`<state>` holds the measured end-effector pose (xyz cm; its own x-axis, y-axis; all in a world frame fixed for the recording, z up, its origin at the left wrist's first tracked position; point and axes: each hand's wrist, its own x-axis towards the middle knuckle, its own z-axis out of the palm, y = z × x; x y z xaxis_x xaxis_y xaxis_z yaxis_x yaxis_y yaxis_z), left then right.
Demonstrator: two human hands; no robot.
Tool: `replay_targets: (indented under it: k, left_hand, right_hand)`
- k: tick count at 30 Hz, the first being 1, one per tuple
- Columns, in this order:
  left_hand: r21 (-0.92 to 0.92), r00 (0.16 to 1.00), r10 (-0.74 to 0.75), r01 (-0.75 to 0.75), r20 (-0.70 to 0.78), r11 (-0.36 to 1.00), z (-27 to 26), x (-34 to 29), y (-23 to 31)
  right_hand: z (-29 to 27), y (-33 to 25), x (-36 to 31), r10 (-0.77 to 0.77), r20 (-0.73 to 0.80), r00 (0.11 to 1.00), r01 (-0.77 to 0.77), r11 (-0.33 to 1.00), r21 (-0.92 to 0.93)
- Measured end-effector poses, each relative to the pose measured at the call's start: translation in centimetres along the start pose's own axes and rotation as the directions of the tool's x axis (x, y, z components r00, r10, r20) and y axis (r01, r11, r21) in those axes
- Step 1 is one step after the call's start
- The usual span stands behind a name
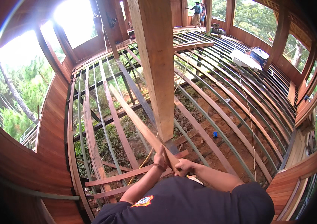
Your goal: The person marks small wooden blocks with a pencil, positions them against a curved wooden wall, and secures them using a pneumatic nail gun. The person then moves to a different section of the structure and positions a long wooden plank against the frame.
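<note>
A long, pale wooden plank (140,124) slants from the far left down toward my chest. My left hand (161,158) grips its left side, with a bracelet on that wrist. Closer to the plank's near end, my right hand (184,166) is closed around its right edge. Just beyond my hands stands a thick square wooden post (154,74), and the plank passes beside its foot. Where the plank's far end rests, if anywhere, I cannot tell. The undersides of both hands' grips are hidden.
Open floor joists (218,112) run over bare soil and plants, with gaps between them. Loose boards (119,175) lie crosswise at my left. A thin cable (248,112) trails across the right side. Two people (197,14) stand far back; a blue object (215,134) lies below.
</note>
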<state>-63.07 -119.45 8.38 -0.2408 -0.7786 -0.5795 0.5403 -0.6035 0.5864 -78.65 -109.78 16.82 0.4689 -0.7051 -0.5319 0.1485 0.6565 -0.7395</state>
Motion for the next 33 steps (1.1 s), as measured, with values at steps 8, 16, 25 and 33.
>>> replay_targets:
  k: [8, 16, 25, 33]
  left_hand:
    - [0.609, 0.958, 0.257, -0.131, -0.125, 0.782, 0.9, -1.4, 4.1]
    - [0.534, 0.982, 0.171, -0.105, -0.075, 0.839, 0.5, 1.2, 5.2]
    - [0.382, 0.994, -0.024, 0.063, -0.107, 0.922, 0.5, 0.0, 7.7]
    - [-0.039, 0.941, -0.112, 0.131, 0.32, 0.991, 1.0, -6.7, 13.4]
  right_hand:
    - [1.8, 1.0, 2.3, -0.019, 0.116, 0.993, -0.024, 0.934, 0.357]
    - [3.4, 0.2, 4.0, -0.105, 0.341, 0.934, -0.206, 0.621, 0.756]
    - [3.8, -1.4, 6.6, -0.141, 0.185, 0.973, -0.081, 0.541, 0.837]
    - [6.6, -10.1, 6.2, -0.311, 0.182, 0.933, 0.147, 0.791, 0.594]
